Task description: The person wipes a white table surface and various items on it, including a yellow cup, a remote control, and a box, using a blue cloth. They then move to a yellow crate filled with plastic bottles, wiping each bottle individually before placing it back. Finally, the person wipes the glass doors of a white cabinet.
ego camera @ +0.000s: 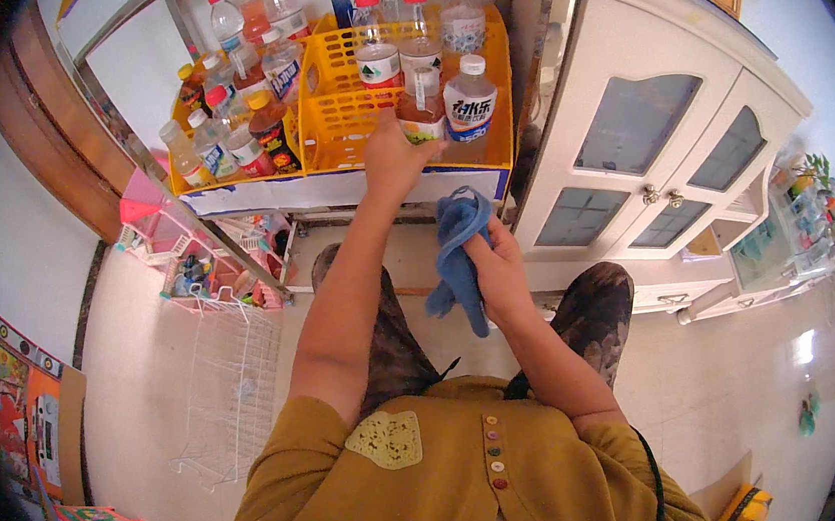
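Note:
My left hand (394,156) reaches into the front right compartment of a yellow plastic basket (333,133). Its thumb and fingers are around the lower part of a clear bottle of brown drink (420,103), which has a pale cap. Just right of that bottle stands a white-capped plastic drink bottle (471,101) with a white and blue label. My right hand (500,271) grips a crumpled blue cloth (455,257) in front of the shelf, below the basket's front edge. Behind the left hand, two red-capped bottles (377,61) stand in the back compartment.
Several more drink bottles (247,137) fill the basket's left side. Below stand a pink toy house (219,272) and a white wire rack (227,392). A white cabinet (646,125) with glass doors rises at right. A metal shelf post (143,155) stands left of the basket.

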{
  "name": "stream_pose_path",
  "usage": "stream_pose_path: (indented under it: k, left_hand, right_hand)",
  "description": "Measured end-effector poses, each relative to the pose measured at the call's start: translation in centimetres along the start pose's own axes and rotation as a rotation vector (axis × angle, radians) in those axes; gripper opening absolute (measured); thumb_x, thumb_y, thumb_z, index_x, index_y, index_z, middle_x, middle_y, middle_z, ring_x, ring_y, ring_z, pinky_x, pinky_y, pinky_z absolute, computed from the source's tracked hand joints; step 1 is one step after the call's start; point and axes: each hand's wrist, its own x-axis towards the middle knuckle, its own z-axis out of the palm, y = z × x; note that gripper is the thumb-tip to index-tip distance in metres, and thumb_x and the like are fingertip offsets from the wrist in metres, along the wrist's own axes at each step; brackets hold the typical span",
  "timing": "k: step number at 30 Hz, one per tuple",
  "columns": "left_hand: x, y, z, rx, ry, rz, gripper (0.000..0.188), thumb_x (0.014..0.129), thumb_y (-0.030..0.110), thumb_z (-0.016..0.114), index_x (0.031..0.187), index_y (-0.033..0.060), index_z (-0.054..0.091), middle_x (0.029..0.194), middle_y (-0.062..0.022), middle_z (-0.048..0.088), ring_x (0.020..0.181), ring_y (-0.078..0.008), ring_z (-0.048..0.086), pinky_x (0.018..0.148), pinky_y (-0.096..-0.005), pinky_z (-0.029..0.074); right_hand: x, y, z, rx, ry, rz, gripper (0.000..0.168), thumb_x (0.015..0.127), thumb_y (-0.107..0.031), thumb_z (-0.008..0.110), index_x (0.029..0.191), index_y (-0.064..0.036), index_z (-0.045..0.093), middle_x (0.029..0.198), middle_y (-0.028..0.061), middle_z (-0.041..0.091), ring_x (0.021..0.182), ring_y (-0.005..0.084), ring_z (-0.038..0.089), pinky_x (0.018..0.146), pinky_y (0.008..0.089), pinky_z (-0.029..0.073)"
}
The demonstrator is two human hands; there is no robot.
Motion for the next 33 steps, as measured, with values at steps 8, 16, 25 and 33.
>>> stream_pose_path:
  k: [8,16,25,33]
  left_hand:
    - [-0.4,-0.2,-1.0,-0.035,-0.076,0.042,0.085,0.061,0.024,0.088,0.128,-0.0030,0.042,0.118,-0.0239,0.062,0.110,-0.0385,0.060,0.093,-0.0422,0.049]
    - [-0.1,-1.0,-0.2,-0.060,-0.017,0.071,0.084,0.063,0.018,0.085,0.133,-0.0012,0.043,0.123,-0.0228,0.059,0.115,-0.0377,0.057,0.098,-0.0421,0.045]
    - [-0.1,-1.0,-1.6,-0.133,0.040,0.089,0.072,0.077,0.029,0.079,0.132,-0.0029,0.046,0.123,-0.0219,0.060,0.114,-0.0352,0.059,0.098,-0.0403,0.046]
    - [9.5,-2.5,-3.1,-0.054,0.338,0.244,0.074,0.077,0.032,0.079,0.132,-0.0050,0.046,0.121,-0.0228,0.059,0.114,-0.0352,0.058,0.096,-0.0398,0.046]
  right_hand:
    - [0.0,0.1,-0.3,-0.016,0.010,0.017,0.026,0.098,-0.014,0.055,0.122,-0.006,0.058,0.099,0.0019,0.063,0.081,0.0097,0.061,0.070,0.0239,0.053]
    - [0.2,0.8,-0.6,-0.022,-0.016,0.032,0.026,0.098,-0.014,0.056,0.122,-0.005,0.058,0.102,0.0028,0.064,0.085,0.0099,0.061,0.073,0.0246,0.053]
    - [0.2,0.9,-0.5,-0.033,-0.009,0.037,0.025,0.097,-0.012,0.055,0.121,-0.006,0.059,0.100,0.0021,0.063,0.083,0.0104,0.061,0.071,0.0256,0.054]
    - [0.1,1.0,-0.2,-0.093,-0.028,-0.004,0.025,0.098,-0.012,0.053,0.122,-0.008,0.058,0.098,0.0012,0.062,0.079,0.0103,0.061,0.068,0.0265,0.054]
